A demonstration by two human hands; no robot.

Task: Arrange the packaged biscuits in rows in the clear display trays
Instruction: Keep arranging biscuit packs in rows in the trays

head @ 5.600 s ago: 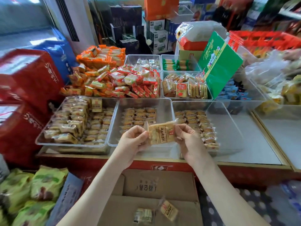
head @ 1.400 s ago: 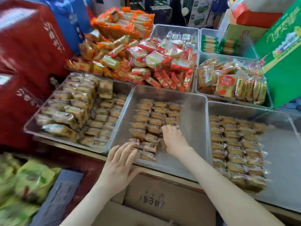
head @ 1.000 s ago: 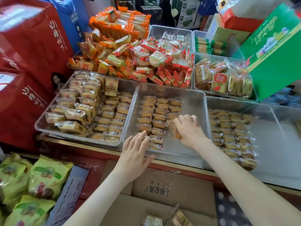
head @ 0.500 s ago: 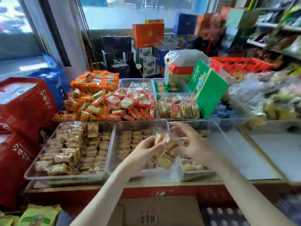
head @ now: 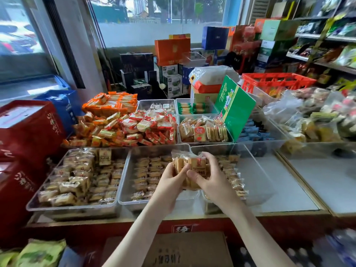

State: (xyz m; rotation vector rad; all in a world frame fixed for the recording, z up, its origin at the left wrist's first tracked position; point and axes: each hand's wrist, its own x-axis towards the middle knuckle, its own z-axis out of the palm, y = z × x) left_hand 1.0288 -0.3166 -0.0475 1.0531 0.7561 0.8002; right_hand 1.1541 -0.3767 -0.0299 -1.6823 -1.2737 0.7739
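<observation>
Status at that moment: I had a small bundle of biscuit packs [head: 189,166] clamped between both hands, up in the air over the seam between the middle tray [head: 125,199] and the right tray [head: 258,182].

- my left hand [head: 168,183] cupped the bundle from the left and underneath, thumb against the front pack.
- my right hand [head: 214,183] curled over the top and right side, fingers [head: 207,158] hooked on the upper edge.
- Neither hand was free; both were closed round the same bundle. Couldn't count the packs, but there were several.

Handling, my read:
- Light, no real load.
- The film wrappers looked glossy, so probably slippery against each other. A loose bundle would likely fan out and shed packs.
- The biscuits inside were likely stiff but brittle. Squeeze on the flat faces, not the corners, and only enough to stop sliding.
- The crimped end seals looked floppy, a poor grip point for more than one pack.

Best hold for placing, I judged: pinch across the short sides of the stack with faces together, lower it as a block, then release one side at a time.

Tray state:
- The middle tray had rows [head: 146,174] on its left part and bare floor on the right.
- The right tray had a row block [head: 234,176] along its left side, the rest bare.
- The left tray [head: 73,208] looked well stocked.
</observation>
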